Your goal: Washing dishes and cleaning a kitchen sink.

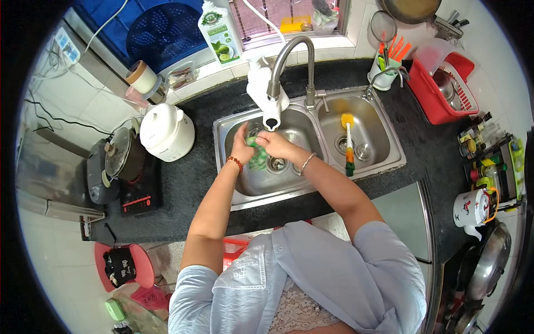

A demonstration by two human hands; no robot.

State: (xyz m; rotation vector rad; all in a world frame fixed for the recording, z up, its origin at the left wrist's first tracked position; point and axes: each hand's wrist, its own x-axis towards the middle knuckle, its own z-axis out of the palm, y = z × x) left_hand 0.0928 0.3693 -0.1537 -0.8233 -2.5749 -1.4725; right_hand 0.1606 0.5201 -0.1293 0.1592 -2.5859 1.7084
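Note:
My left hand (241,147) and my right hand (273,144) are close together over the left basin (288,179) of a steel double sink. Between them is a blurred green-and-white item (257,160), possibly a cloth or a patterned dish. My right hand's fingers close on its green upper edge. The left hand lies along its left side with fingers pointing away from me; its grip is unclear. The faucet (273,121), with a white spout attachment, hangs just above my right hand. A metal drain strainer (277,163) shows beside the item.
In the right basin (377,142) lies a yellow-headed brush (348,144). A white pump bottle (260,83) stands behind the faucet. Left of the sink sits a white rice cooker (167,131), near a lidded pot (125,154). A red dish rack (438,92) occupies the right corner.

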